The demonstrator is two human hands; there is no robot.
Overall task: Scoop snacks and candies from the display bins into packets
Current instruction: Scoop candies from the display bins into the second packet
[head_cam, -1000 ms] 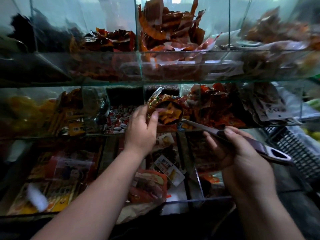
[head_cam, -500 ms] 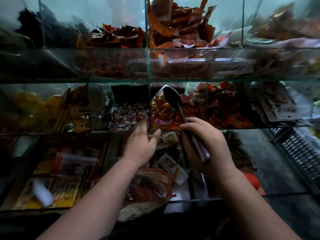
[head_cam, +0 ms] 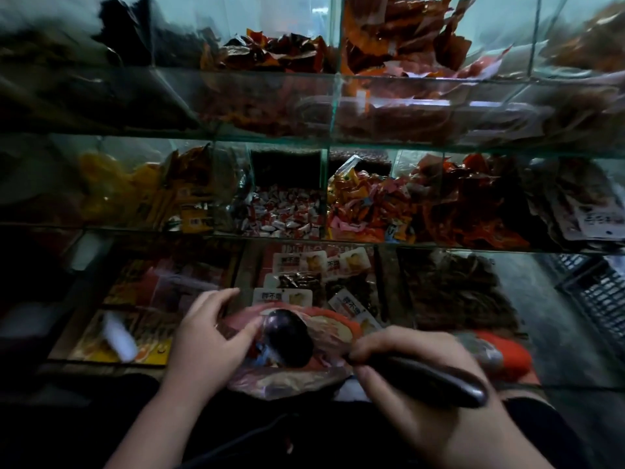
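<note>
A clear plastic packet (head_cam: 324, 336) with snacks inside lies open-mouthed at the bottom centre, in front of the lowest bin row. My left hand (head_cam: 206, 336) pinches its left rim. My right hand (head_cam: 416, 370) grips the dark handle of a scoop (head_cam: 287, 336), whose dark bowl sits inside the packet's mouth. Behind, the middle shelf holds a bin of orange and pink wrapped candies (head_cam: 368, 211) and a bin of red and white candies (head_cam: 284, 214).
Glass display bins (head_cam: 333, 96) rise in three tiers. The lowest tier holds labelled snack packs (head_cam: 304, 265) and brown dried strips (head_cam: 453, 289). A dark plastic crate (head_cam: 598, 292) stands at the right. A white scoop (head_cam: 118, 336) lies in the lower left bin.
My right hand brought the scoop down from the orange candy bin into the packet. My left hand dropped from the middle shelf and took the packet's rim.
</note>
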